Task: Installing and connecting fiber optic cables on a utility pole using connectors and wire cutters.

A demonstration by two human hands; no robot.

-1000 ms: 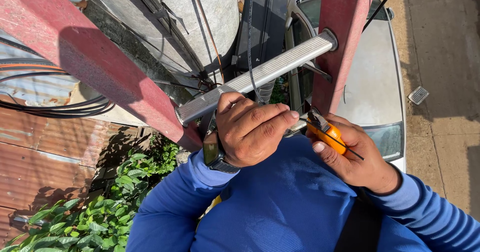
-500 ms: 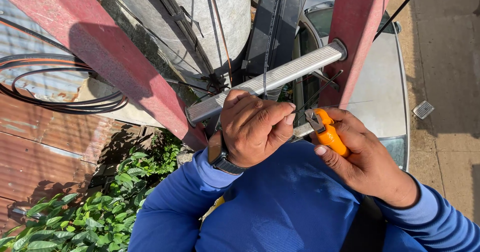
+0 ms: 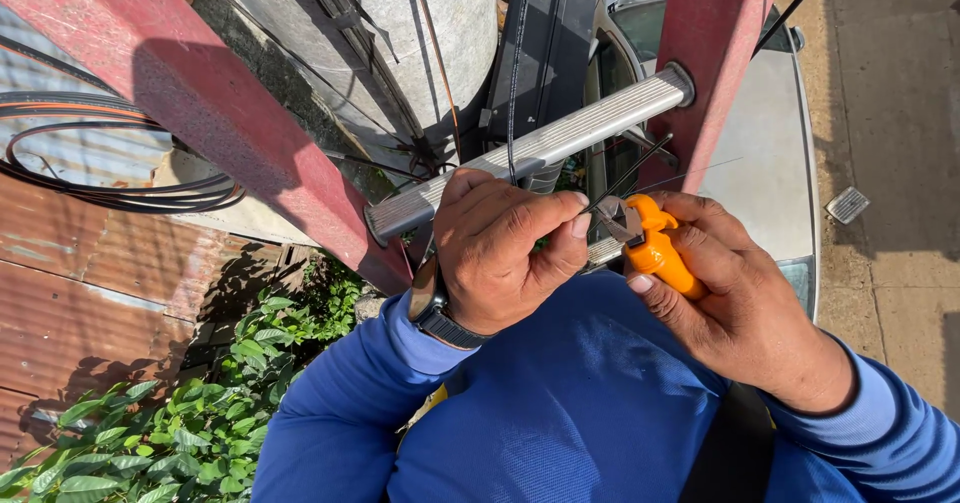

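Ladder (image 3: pixel 210 113): red rails, one grey rung (image 3: pixel 540 145) crossing just above both hands. Pole (image 3: pixel 400 23): grey, behind the rung. Right hand (image 3: pixel 735 298): closed around an orange stripper (image 3: pixel 655 248), metal head pointing left. Left hand (image 3: pixel 500 248): fingers curled, pinching a thin black cable (image 3: pixel 625 178) at the stripper's head. The cable runs up-right from between the hands.
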